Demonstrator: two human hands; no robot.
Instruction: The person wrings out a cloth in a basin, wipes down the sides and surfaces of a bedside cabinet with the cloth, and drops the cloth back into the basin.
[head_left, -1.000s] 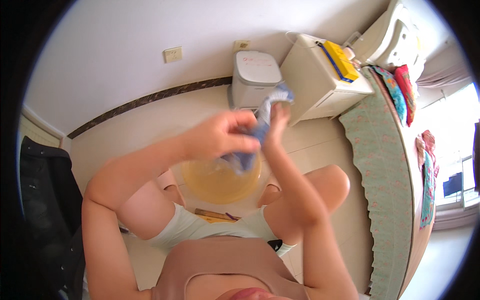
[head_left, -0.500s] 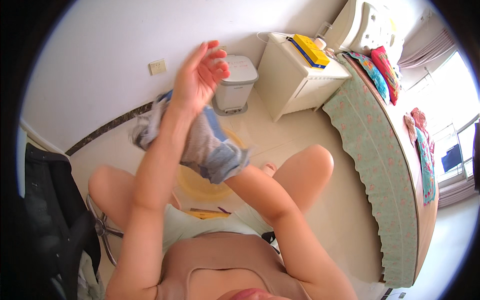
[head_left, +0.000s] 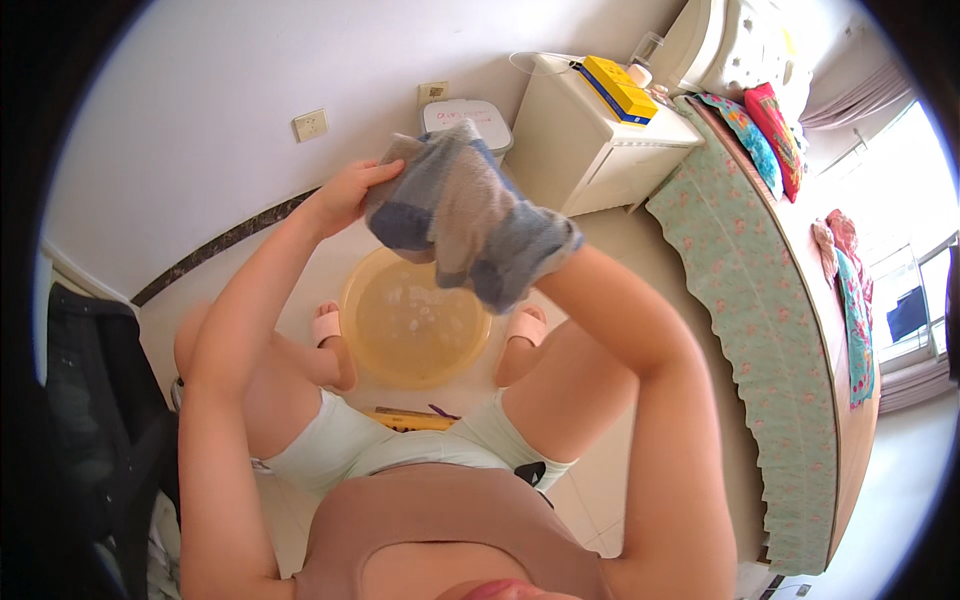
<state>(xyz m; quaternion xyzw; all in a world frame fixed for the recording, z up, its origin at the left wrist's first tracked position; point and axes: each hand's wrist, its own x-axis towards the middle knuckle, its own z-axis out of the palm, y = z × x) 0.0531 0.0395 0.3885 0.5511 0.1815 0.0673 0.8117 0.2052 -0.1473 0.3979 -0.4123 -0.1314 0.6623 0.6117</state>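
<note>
Currently, the left hand (head_left: 345, 198) is closed in a pinch on the left edge of the cloth (head_left: 470, 205), thumb on top; its other fingers are partly hidden. The right forearm (head_left: 620, 305) runs into the near-right end of the cloth, which covers the right hand; whether that hand is open or gripping cannot be told. The cloth, checked in blue, grey and beige, is held up in front of the body, its folds overlapping the far right part of the basin (head_left: 418, 376) in view. Compared with half a second ago, the left hand has come down from a raised position, where its fingers were free and loosely curled, and now grips the cloth; the cloth then hung behind the left forearm and now lies spread between the left hand and the right forearm. More of the basin shows than before. The basin is round, yellow and translucent, stands on the floor between the feet, and contains cloudy water (head_left: 410, 315) with pale patches of suds. Beyond the cloth, the bin (head_left: 480, 112) is white with its lid down; its contents are not visible. A yellow and blue box (head_left: 617, 88) lies on the nightstand (head_left: 640, 168), contents likewise unseen.
</note>
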